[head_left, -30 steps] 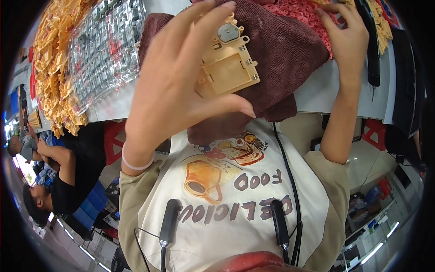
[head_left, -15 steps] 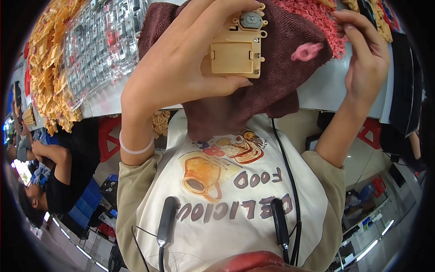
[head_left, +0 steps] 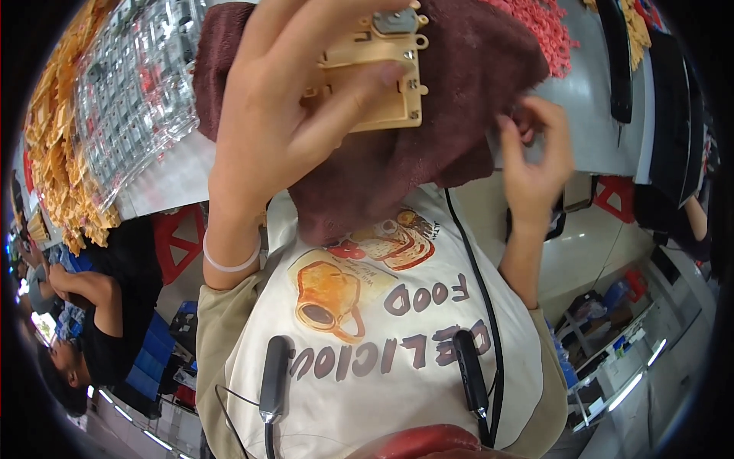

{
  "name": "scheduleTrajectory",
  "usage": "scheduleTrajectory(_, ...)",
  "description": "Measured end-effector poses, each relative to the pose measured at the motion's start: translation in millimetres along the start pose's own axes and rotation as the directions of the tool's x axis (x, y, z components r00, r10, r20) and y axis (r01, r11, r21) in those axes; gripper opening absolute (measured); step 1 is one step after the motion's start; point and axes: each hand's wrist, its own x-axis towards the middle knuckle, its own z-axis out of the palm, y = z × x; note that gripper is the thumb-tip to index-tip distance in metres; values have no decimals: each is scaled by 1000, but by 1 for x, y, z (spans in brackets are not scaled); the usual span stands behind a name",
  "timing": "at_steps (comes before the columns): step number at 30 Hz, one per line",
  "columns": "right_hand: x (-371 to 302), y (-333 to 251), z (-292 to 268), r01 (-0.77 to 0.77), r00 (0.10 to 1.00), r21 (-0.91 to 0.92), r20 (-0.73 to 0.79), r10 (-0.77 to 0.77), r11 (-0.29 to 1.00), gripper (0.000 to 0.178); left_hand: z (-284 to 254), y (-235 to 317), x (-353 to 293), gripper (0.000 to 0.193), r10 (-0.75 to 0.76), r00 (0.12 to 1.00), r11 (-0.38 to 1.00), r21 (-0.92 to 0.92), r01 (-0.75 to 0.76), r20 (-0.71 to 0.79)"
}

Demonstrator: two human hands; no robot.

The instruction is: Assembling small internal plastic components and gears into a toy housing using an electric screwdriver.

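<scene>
My left hand is closed round a flat beige plastic housing above a dark maroon towel. The thumb lies across the housing's face. At the housing's upper end sits a grey part, and small screws or metal pins show along its right side. By the towel's right edge is my right hand, slightly blurred. Its fingers are curled in towards the thumb, and what they hold, if anything, is hidden.
A heap of pink ring-like parts lies behind the towel. At the left, clear plastic trays of grey parts stand beside piled beige parts. A black strip-shaped object lies at the right. Another person sits at far left.
My right hand has come left and nearer, to the towel's edge. The pink part seen over the towel is out of sight. My left thumb has shifted onto the housing's face.
</scene>
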Motion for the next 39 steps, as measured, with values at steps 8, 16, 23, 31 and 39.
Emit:
scheduleTrajectory(8, 8, 14, -20, -28, 996, -116, 86, 38, 993, 21, 25, -23, -3, 37, 239, 951, 971, 44, -235, -194)
scheduleTrajectory(16, 37, -7, -32, -367, 929, 679, 306, 209, 636, 26, 18, -32, -12, 42, 144, 977, 989, -12, -148, -156)
scheduleTrajectory(23, 75, -52, 4, 161, 967, 316, 138, -213, 935, 27, 7, -2, -2, 40, -9, 999, 992, -128, 3, -42)
scheduleTrajectory(31, 87, -97, 37, 408, 867, -119, 360, -344, 905, 21, 1, -28, -3, 51, 164, 986, 985, -47, -166, -30)
scheduleTrajectory(39, 87, -113, 34, 130, 927, 9, 354, -124, 992, 21, 1, -32, -5, 54, 344, 939, 939, 22, -343, -30)
